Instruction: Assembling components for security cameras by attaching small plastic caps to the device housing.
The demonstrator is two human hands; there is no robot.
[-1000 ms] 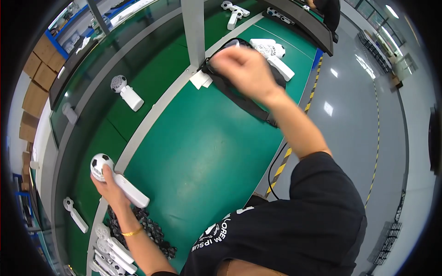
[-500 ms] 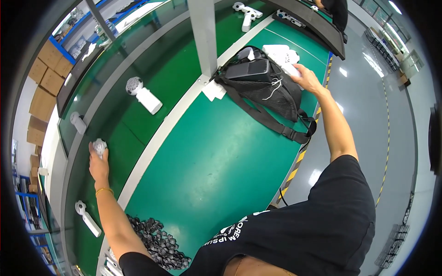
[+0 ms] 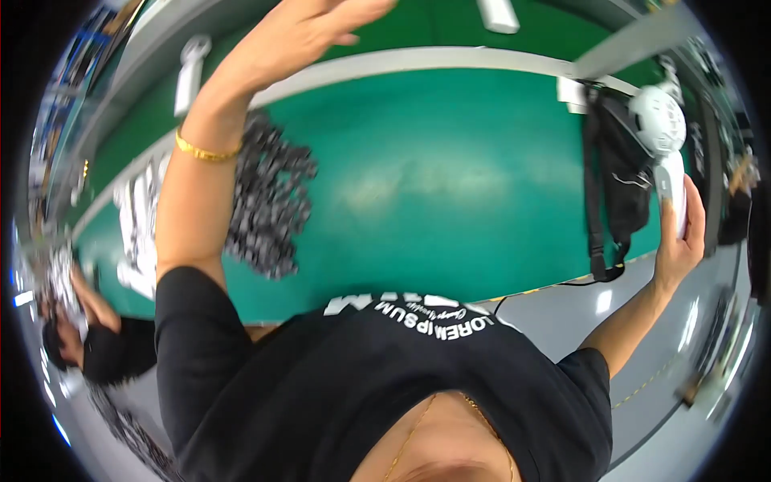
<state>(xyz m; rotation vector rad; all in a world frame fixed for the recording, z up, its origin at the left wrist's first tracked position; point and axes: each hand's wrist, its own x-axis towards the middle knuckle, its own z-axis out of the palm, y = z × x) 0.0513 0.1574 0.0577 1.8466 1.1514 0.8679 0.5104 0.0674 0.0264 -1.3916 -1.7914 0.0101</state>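
My right hand [image 3: 679,233], at the right, is closed round the handle of a white handheld fan [image 3: 658,120]. Its round, slotted head points up, in front of the black bag [image 3: 626,169]. At the top edge, my left hand [image 3: 321,28] reaches over the conveyor's pale rail with its fingers stretched out. I see nothing in it, though part of the hand is cut off by the frame. Beneath my left forearm lies a heap of small black parts [image 3: 273,201]. Another white fan [image 3: 189,76] rests on the green belt to the left of that forearm.
The green work surface [image 3: 434,185] spreads before me, bounded by the pale rail [image 3: 418,60]. Several white pieces [image 3: 138,229] are grouped left of my forearm. A grey post [image 3: 634,40] rises at upper right. Another person [image 3: 104,345] works at far left.
My view has swung round to the left. My right hand has lifted a white fan from beside the bag. My left hand has come away from the fan on the belt.
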